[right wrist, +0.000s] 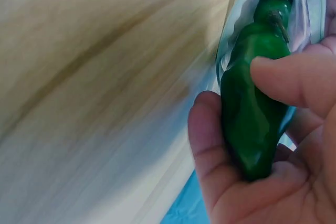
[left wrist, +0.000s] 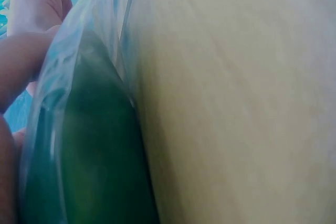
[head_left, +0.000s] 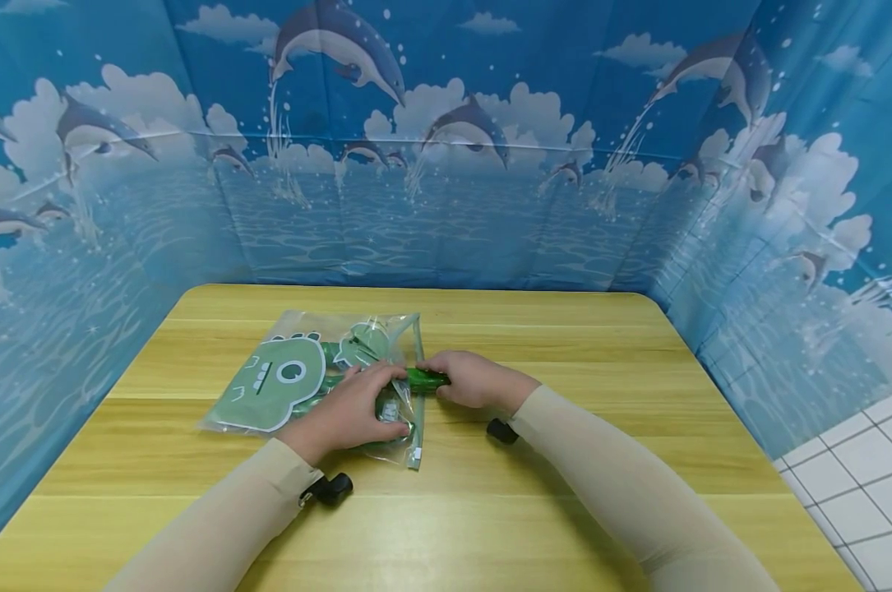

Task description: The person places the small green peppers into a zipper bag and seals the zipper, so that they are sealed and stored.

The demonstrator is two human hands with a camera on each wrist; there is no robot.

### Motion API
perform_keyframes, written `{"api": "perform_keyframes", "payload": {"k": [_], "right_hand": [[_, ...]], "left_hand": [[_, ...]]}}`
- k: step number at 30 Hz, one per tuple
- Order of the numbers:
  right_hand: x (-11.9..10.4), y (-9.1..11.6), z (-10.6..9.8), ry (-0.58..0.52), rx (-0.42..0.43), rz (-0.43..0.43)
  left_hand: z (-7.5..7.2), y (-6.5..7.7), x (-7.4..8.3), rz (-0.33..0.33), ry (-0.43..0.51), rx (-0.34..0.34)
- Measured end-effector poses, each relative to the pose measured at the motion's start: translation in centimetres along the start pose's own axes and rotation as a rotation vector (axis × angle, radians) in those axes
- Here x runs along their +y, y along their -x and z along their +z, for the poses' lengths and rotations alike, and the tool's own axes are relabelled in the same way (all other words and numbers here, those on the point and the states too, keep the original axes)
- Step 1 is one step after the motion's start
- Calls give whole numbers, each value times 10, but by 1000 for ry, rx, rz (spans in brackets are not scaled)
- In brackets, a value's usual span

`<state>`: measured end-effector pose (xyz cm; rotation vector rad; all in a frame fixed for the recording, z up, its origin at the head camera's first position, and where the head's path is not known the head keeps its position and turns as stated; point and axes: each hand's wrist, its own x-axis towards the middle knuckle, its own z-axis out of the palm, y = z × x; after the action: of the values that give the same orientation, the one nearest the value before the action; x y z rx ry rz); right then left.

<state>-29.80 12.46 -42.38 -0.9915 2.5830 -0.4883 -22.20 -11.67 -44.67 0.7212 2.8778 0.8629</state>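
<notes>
A clear zip bag [head_left: 416, 329] printed with green cartoon monsters lies on the table, its slider edge toward the right. Over its mouth end, my left hand [head_left: 349, 411] holds the bag, thumb and fingers spread apart around it. Through the plastic in the left wrist view a dark green pepper [left wrist: 105, 145] bulges beside the fingers. My right hand [head_left: 482, 381] grips a glossy green pepper [right wrist: 254, 98] between thumb and fingers at the bag's opening. The pepper's far end is inside the mouth, where more green peppers [right wrist: 274, 11] with stems show behind it.
The wooden table [head_left: 564, 510] extends on all sides of the bag. A blue dolphin-print curtain [head_left: 446, 222] hangs behind and beside it. White tiles [head_left: 867, 469] show at the lower right. Black wrist cameras [head_left: 335, 489] sit under both sleeves.
</notes>
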Motion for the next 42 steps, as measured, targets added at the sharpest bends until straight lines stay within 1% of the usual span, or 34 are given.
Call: {"api": "perform_keyframes", "payload": {"k": [4, 8, 14, 18, 21, 25, 29, 33, 38, 42], "right_hand": [[0, 2, -2, 0, 0, 4], [-1, 1, -2, -11, 29, 14], [0, -1, 1, 18, 56, 45], [-1, 1, 1, -5, 43, 57], [-2, 2, 0, -9, 19, 42], [-2, 5, 0, 17, -15, 9], [-1, 7, -2, 36, -34, -3], [1, 8, -3, 56, -28, 12], [1, 8, -3, 57, -14, 44], [1, 8, -1, 50, 2, 49]], "left_hand": [[0, 0, 1, -5, 0, -3], [-1, 0, 1, -6, 2, -3], [0, 0, 1, -3, 4, 4], [1, 1, 0, -4, 9, 10], [2, 1, 0, -5, 8, 14], [2, 1, 0, -9, 6, 17], [3, 0, 1, -13, -2, 19], [3, 0, 2, -16, -8, 21], [2, 0, 2, -15, 5, 20], [1, 0, 3, -17, 10, 15]]}}
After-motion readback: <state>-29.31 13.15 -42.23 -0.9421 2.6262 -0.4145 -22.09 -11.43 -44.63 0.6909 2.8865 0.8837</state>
